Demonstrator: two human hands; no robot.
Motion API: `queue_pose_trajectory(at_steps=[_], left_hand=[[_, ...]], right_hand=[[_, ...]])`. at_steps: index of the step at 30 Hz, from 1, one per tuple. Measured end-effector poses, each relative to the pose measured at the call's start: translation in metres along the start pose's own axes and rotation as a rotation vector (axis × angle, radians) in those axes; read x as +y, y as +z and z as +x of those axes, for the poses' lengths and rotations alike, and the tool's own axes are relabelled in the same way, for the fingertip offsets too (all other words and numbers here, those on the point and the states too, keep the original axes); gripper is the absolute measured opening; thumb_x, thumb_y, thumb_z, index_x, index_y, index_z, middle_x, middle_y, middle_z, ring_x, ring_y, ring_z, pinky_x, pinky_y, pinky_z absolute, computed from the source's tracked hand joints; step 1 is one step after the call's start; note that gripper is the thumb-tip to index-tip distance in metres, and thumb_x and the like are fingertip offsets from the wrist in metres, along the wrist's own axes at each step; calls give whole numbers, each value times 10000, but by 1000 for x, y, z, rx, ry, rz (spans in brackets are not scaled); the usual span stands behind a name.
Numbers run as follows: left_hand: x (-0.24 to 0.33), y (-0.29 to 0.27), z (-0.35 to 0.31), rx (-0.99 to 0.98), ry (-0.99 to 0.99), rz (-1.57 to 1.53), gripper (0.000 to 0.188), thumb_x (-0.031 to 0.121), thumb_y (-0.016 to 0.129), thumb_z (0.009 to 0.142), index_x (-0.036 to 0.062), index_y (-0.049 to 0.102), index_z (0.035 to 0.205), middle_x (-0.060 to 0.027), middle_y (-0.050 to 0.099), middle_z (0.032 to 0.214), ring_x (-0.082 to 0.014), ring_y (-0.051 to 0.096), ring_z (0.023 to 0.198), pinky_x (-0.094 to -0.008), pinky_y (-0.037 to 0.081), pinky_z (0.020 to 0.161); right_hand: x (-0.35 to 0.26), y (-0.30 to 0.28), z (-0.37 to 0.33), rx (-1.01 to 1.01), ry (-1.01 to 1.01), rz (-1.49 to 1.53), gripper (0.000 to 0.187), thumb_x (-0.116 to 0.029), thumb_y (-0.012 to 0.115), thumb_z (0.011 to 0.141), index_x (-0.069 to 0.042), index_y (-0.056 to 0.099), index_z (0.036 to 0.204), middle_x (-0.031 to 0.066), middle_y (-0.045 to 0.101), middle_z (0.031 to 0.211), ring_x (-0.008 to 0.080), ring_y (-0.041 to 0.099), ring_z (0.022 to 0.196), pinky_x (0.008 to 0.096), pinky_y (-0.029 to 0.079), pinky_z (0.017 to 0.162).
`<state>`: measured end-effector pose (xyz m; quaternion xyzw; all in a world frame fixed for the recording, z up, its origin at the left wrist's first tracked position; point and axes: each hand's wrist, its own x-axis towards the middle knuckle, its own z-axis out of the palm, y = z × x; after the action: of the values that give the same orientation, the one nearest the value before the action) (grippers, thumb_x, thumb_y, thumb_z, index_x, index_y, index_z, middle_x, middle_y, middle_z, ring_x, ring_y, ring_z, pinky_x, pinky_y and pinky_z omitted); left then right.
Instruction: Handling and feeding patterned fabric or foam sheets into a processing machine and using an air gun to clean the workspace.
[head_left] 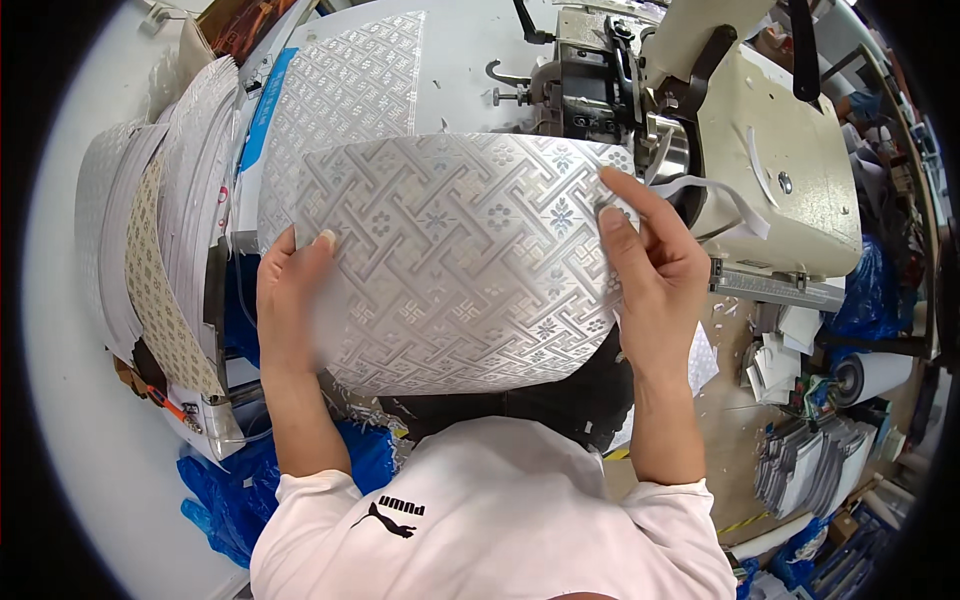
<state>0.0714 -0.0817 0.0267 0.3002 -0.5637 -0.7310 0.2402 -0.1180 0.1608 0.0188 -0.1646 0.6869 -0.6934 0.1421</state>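
Note:
Between my two hands I hold a silver-white patterned sheet [460,270], bowed toward me, with a lattice and small flower motifs on it. My left hand [298,300] grips its left edge, the thumb on the upper face. At the right edge my right hand [655,265] pinches it near the upper corner, thumb and forefinger showing. The sheet's far edge lies close to the head of a cream industrial machine [780,180] with black levers. Another patterned sheet [350,85] lies flat on the white tabletop beyond my left hand.
Stacked curved sheets [190,190] stand at the left, a gold-patterned one [155,280] among them. A pale strip [720,195] curls by the machine. Blue plastic bags [240,500] lie at lower left. Bundled sheets [815,465] and a white roll [875,380] rest at the right.

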Motion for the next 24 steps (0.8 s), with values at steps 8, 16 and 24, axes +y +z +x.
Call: queue_pose_trajectory(at_steps=[8, 16, 24], left_hand=[[-2, 10, 7, -15, -2, 108, 440, 161, 748, 893, -64, 616, 1248, -131, 734, 1085, -157, 715, 925, -275, 561, 858], [15, 25, 16, -25, 31, 183, 428, 162, 752, 889, -67, 628, 1228, -127, 736, 1080, -148, 711, 907, -263, 552, 853], [-2, 51, 12, -130, -29, 124, 382, 171, 741, 914, -61, 638, 1200, -123, 739, 1058, -125, 701, 863, -254, 560, 806]], right_hand=[[9, 0, 11, 68, 7, 90, 283, -122, 695, 977, -18, 709, 1240, -119, 359, 686, -2, 293, 594, 206, 218, 518], [6, -4, 15, 96, 9, 94, 271, -106, 693, 971, -3, 714, 1221, -117, 377, 685, 3, 312, 598, 201, 228, 525], [-4, -42, 21, 139, 0, -34, 254, -80, 684, 969, 5, 716, 1206, -93, 489, 725, 3, 377, 630, 185, 280, 562]])
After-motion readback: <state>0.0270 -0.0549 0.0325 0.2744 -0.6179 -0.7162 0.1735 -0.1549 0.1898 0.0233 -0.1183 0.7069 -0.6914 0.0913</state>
